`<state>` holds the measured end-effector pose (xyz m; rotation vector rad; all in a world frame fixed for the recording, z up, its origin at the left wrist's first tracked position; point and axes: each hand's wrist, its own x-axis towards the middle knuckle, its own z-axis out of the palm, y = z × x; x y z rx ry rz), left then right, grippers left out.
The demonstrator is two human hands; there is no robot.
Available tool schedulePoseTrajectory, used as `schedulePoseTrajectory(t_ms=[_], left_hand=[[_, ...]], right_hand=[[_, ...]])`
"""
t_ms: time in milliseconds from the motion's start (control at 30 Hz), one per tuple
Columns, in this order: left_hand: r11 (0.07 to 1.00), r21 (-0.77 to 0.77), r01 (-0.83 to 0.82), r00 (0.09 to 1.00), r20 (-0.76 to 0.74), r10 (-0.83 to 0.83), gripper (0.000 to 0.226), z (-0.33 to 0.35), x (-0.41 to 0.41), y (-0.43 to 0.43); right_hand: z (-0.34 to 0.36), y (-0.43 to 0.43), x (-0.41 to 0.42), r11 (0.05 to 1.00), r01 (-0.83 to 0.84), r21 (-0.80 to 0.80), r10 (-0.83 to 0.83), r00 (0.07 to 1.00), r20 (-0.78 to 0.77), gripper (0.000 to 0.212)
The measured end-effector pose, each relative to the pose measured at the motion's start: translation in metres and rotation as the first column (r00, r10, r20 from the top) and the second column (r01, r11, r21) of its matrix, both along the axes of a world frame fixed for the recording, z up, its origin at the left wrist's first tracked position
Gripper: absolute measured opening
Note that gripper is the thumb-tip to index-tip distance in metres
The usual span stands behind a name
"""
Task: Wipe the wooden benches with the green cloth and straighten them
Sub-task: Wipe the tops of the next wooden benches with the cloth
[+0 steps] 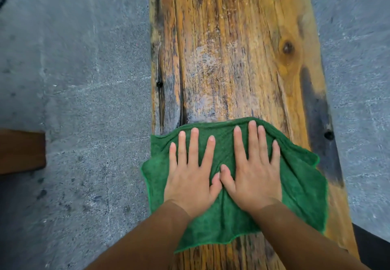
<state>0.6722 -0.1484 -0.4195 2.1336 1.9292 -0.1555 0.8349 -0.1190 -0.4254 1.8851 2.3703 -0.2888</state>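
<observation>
Head view: one wooden bench (232,48) is seen from above, running from the top centre of the frame down to the bottom centre.
Green cloth (301,195): one is counted, spread flat across the bench in the lower centre. Its left edge hangs slightly over the bench's left side, and a bare strip of wood is left on the right.
Hands: two are counted, both laid palm-down on the cloth, side by side.
Left hand (190,176): it is pressed flat on the cloth's left half, with the fingers straight and spread apart.
Right hand (255,176): it is pressed flat on the cloth's right half, with the fingers straight and held closer together. The two thumb tips are touching at mid-cloth.
Sleeves: two brown ones are seen, a left sleeve (147,238) and a right sleeve (295,238), each reaching the wrist.
Bench marks: one knot (288,48) is seen at upper right, and a dark stain (316,111) lies along the right edge.
Concrete floor (73,79): grey, it is seen on both sides of the bench.
Left edge of the frame: one brown wooden end (21,151) is partly shown.
</observation>
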Motion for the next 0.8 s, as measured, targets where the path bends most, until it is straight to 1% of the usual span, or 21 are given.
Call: schedulePoseTrajectory(t_ms=[233, 500, 800], left_hand=[[0.999, 0.035, -0.002, 0.999, -0.034, 0.003, 0.079, -0.002, -0.011, 0.059], [0.997, 0.068, -0.037, 0.999, -0.035, 0.039, 0.072, -0.003, -0.017, 0.119], [0.998, 0.058, -0.039, 0.999, -0.027, 0.041, 0.075, -0.002, -0.021, 0.148]], right_hand=[[0.003, 0.056, -0.015, 0.999, 0.053, 0.008, -0.053, 0.998, -0.026, 0.087], [-0.002, 0.121, -0.031, 0.993, 0.104, 0.047, -0.101, 0.993, -0.057, 0.085], [-0.004, 0.143, -0.036, 0.992, 0.119, 0.049, -0.117, 0.993, -0.032, 0.084]])
